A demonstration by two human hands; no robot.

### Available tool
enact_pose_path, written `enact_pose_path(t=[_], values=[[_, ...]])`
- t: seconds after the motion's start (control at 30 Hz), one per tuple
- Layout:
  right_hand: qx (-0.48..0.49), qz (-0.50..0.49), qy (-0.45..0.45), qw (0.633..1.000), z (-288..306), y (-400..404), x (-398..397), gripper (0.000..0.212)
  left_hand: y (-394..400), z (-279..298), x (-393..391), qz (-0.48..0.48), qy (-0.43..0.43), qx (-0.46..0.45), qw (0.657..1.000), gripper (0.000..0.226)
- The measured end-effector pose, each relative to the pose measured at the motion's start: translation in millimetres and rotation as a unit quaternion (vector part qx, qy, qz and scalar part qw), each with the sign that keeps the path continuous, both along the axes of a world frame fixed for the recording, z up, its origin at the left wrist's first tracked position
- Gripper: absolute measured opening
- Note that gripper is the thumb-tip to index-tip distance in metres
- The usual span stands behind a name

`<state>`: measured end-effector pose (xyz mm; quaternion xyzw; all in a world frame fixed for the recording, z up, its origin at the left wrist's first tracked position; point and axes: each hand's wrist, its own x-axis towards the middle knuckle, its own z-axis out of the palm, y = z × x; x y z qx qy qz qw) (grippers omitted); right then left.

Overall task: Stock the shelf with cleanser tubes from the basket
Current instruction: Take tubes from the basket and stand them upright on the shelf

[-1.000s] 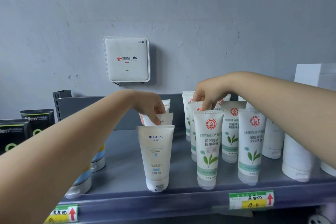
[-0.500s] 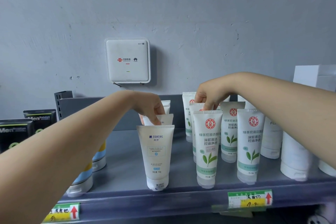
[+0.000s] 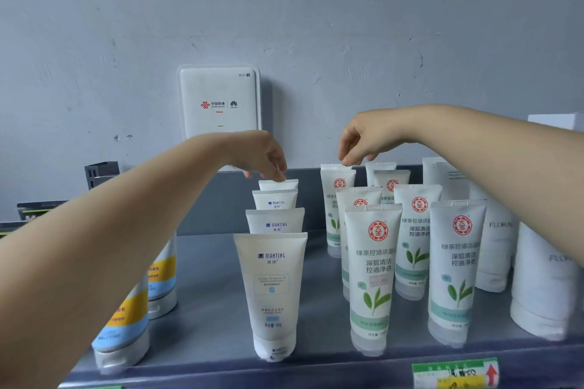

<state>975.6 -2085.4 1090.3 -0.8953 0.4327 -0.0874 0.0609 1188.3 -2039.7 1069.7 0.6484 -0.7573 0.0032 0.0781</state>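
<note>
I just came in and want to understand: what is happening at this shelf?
A person is stocking a grey shelf with cleanser tubes. The left hand reaches over the back of a single row of white tubes, fingertips just above the rearmost one. The right hand hovers over the back of the green-leaf tubes. Neither hand has a grip on a tube. All tubes stand upright on their caps.

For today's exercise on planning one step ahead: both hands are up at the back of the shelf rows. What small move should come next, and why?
Probably draw both hands back toward the basket for more tubes. The left hand only hovers at the rearmost white Manting tube, the right hand at the rearmost green-leaf tube. Neither grips anything; both rows on the grey metal shelf stand upright.
</note>
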Motion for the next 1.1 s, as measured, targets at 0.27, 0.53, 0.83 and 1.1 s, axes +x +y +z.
enact_pose_path(t=[0.27,0.53,0.83,1.1], values=[[-0.037,-0.013,0.119,0.992,-5.7,-31.0,23.4,0.032,-39.1,-13.6,1.3,0.001,-0.067,0.075,0.995,0.034],[-0.031,-0.002,0.180,0.983,-17.3,-49.5,36.6,0.033,-59.3,-24.4,10.2,-0.011,-0.041,0.123,0.991,0.027],[0.016,0.014,0.168,0.986,-16.6,-48.2,34.7,0.025,-57.4,-23.8,7.9,-0.020,-0.025,0.137,0.990,0.026],[0.038,0.021,0.154,0.987,-15.8,-41.6,28.8,0.021,-50.7,-22.8,3.2,-0.011,-0.013,0.147,0.989,0.025]])
